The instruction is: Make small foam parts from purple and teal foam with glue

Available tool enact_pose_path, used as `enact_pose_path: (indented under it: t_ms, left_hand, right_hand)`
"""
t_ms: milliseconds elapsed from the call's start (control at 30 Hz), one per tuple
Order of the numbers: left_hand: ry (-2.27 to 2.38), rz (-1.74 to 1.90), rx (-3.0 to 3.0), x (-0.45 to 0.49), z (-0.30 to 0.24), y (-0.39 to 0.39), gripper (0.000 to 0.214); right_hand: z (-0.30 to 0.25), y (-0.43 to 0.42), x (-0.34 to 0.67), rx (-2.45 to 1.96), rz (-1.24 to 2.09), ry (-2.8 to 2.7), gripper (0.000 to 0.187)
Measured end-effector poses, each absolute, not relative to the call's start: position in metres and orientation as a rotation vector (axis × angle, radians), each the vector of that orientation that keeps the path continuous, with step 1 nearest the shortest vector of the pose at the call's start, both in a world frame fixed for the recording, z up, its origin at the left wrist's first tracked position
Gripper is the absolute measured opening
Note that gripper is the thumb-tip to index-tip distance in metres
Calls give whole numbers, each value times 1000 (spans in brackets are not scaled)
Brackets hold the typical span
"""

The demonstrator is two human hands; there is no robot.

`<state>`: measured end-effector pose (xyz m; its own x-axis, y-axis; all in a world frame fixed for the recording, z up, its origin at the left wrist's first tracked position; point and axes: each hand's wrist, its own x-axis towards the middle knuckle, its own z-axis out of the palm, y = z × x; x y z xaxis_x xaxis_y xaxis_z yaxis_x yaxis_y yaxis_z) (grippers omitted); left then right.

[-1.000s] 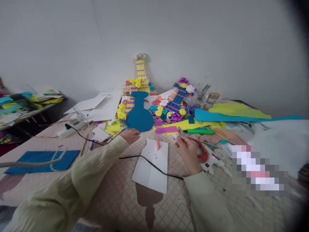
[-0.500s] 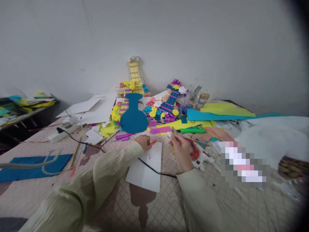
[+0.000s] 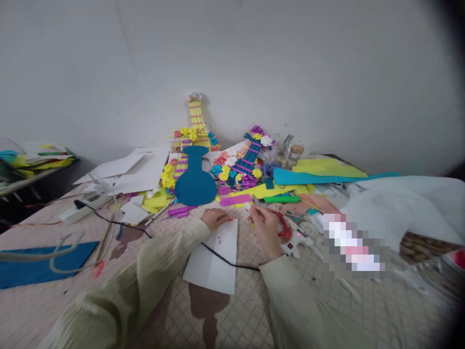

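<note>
My left hand [image 3: 215, 219] lies at the far edge of a folded white paper sheet [image 3: 214, 271], fingertips pressed together on a small red strip [image 3: 230, 220]. Tiny pink scraps [image 3: 219, 240] rest on the sheet. To the right, my right hand [image 3: 266, 232] is raised slightly, its thumb and fingers pinching a small white piece [image 3: 248, 206]; its exact kind is unclear. Behind my right hand are a red coil-like thing [image 3: 284, 227] and a white device [image 3: 296, 240] with a small red light. A blue guitar-shaped cutout [image 3: 196, 186] stands beyond my left hand.
A black cord [image 3: 228, 263] crosses the sheet from a power strip [image 3: 83, 206]. Decorated guitar shapes [image 3: 249, 160] with paper flowers lean on the wall. A green-handled cutter [image 3: 281, 199], purple pieces [image 3: 179, 212], a blue sheet [image 3: 78, 257] and white plastic [image 3: 385, 203] lie around.
My left fingers have stretched forward over the red strip, covering more of it. My right hand stays pinched on the white piece. The whole view has shifted slightly.
</note>
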<state>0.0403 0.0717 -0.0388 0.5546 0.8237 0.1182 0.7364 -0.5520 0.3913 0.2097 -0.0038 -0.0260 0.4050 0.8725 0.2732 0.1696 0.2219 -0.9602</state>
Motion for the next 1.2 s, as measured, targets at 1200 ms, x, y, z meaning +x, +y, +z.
enact_pose_path:
  t_ms: [1200]
  left_hand:
    - [1539,308,2710,38,-30,133,36]
  right_hand:
    - [-29,-12,186,-1308,865,-1325,20]
